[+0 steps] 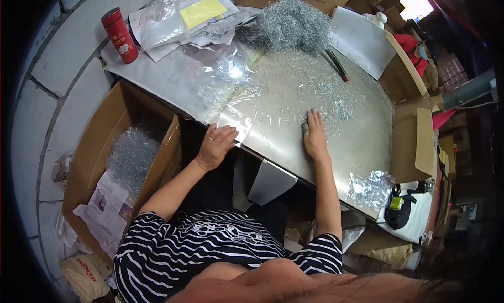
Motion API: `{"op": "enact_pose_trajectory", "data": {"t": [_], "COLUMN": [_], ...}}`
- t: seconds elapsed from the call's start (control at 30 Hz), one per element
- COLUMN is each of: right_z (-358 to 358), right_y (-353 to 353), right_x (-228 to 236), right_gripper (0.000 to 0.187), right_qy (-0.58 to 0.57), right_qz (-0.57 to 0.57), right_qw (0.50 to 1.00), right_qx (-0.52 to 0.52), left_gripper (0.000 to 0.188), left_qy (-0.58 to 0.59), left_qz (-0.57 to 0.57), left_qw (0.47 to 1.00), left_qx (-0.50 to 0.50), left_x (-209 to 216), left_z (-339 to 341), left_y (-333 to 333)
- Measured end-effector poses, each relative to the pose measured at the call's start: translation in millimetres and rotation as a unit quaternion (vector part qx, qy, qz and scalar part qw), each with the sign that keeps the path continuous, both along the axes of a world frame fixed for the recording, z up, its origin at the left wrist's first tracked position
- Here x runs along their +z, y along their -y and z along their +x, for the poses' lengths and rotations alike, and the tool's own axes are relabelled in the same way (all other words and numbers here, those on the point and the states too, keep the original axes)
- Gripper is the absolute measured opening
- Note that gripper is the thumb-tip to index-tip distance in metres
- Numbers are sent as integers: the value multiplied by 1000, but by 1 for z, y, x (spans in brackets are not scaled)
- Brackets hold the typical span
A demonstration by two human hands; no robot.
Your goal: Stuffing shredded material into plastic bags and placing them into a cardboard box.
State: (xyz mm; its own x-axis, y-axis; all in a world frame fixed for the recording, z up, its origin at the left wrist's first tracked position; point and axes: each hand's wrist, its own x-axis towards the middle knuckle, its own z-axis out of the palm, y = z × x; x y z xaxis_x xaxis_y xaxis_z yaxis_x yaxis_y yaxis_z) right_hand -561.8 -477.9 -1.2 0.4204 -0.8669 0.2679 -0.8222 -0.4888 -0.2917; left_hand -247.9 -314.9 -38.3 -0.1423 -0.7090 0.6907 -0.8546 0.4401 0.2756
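My left hand (217, 146) is at the table's front edge, a ring on one finger. Its fingers curve over the near end of a clear plastic bag (231, 117) and appear to hold it; the thumb side is partly hidden. Flat on the metal tabletop (283, 140), my right hand (316, 137) has its fingers stretched out, with something greyish wrapped round one digit. Small thin metal pins (341, 106) lie scattered just beyond and beside it. A large heap of the same shiny pieces (294, 25) rises at the back of the table.
A red flask (119, 36) and papers (210, 27) stand back left. A dark marker-like stick (337, 65) lies near the heap. Below left is an open carton (94, 145) holding more metal pieces. Cardboard walls (407, 137) edge the right side, near crumpled plastic (371, 189).
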Motion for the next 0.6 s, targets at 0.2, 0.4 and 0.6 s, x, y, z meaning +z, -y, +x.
{"op": "enact_pose_trajectory", "data": {"t": [0.2, 0.4, 0.6], "right_z": [-5, 18, 31], "right_y": [-75, -157, -213], "right_x": [22, 56, 40], "right_gripper": [52, 38, 33], "right_qy": [42, 267, 358], "right_qz": [62, 143, 244], "right_qw": [997, 953, 901], "right_qx": [6, -14, -8], "left_gripper": [17, 16, 10], "left_qy": [-163, -264, -404], "left_qz": [84, 252, 420], "left_qw": [983, 906, 782], "left_qx": [-7, -215, -221], "left_x": [33, 57, 40], "left_z": [5, -58, -97], "left_y": [28, 2, -45]}}
